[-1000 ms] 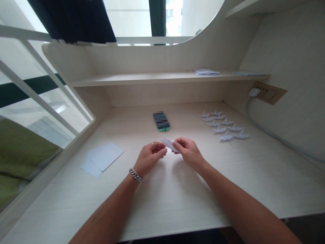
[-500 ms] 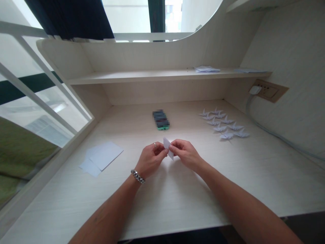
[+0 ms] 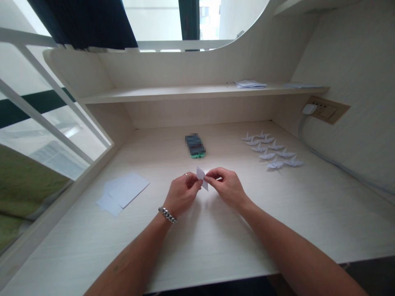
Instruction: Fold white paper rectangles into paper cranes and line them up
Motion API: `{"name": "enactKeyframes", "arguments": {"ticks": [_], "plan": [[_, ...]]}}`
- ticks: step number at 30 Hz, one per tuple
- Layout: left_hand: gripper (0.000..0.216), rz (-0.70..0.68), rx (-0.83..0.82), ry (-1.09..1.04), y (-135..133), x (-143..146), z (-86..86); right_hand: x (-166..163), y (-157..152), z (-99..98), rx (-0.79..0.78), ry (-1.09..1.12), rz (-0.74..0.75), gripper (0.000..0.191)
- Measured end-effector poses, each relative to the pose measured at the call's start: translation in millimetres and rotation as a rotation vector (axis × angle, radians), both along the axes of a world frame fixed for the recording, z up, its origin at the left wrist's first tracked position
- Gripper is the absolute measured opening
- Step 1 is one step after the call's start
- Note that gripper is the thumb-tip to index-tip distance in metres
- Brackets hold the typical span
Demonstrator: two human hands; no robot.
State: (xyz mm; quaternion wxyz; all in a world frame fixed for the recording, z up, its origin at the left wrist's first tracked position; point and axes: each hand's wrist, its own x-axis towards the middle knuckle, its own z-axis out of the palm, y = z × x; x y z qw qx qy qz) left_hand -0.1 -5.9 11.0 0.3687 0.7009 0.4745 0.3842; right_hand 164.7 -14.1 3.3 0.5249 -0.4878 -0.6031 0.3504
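Observation:
A small white folded paper (image 3: 202,177) is held up above the desk, pinched from both sides. On its left edge, my left hand (image 3: 182,193), with a ring and a chain bracelet, is closed with thumb and fingertips. My right hand (image 3: 226,187) pinches its right side between thumb and index finger. Several white paper cranes (image 3: 268,156) stand in rows on the desk to the right. Flat white sheets (image 3: 131,190) lie overlapping to the left of my hands.
Beyond my hands lies a phone-like object (image 3: 195,146), blurred, with a green edge. A shelf (image 3: 173,91) spans the back and carries folded paper (image 3: 250,84). From a wall socket (image 3: 328,109), a cable (image 3: 335,162) runs along the desk's right side.
The folded paper has shifted slightly left and up with my hands. My right fingers have slid a little on its edge. The cranes and sheets stay put.

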Motion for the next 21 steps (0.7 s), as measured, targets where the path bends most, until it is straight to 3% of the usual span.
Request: {"name": "enactKeyframes", "arguments": {"ticks": [11, 21], "plan": [[0.013, 0.008, 0.064, 0.065, -1.3, 0.6, -0.4, 1.3, 3.0, -0.5, -0.035, -0.046, 0.01, 0.011], [0.014, 0.004, 0.096, 0.074, -1.0, 0.7, -1.6, 0.0, -0.7, 0.3, 0.026, -0.167, 0.059, 0.011]]}}
